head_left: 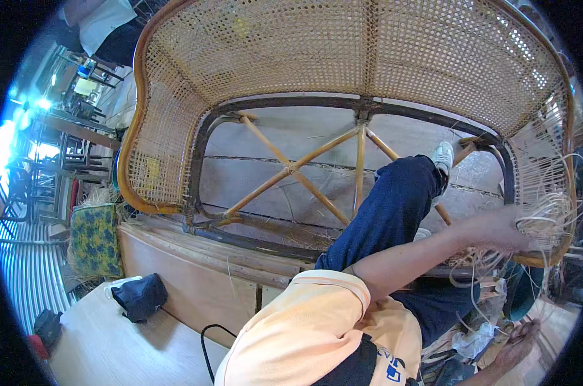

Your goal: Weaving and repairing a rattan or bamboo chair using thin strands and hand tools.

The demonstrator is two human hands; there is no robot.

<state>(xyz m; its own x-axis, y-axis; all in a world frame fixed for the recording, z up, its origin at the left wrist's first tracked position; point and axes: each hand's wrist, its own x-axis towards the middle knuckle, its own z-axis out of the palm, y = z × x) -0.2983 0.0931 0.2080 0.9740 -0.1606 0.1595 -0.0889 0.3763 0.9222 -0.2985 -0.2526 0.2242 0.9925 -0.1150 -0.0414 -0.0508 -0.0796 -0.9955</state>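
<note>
A large cane settee [285, 48] with a curved woven back and a rounded brown rim fills the upper part of the head view. My left hand [502, 230] reaches across to its right arm panel, where pale loose cane strands [548, 215] hang in a tangle. The left hand touches or lies right beside these strands; its fingers are smeared and partly hidden. Lower down at the right, outside the panel, is my right hand [521, 340], near hanging strands. Blur hides its fingers, and whether it grips a strand does not show.
Dark seat rails [285, 101] and crossed rattan braces [291, 167] frame the open seat, where my leg [388, 212] stands. A wooden bench [188, 264] runs along the front. Left are a patterned cushion [97, 241] and a black bag [140, 298]; clear plastic [476, 340] lies lower right.
</note>
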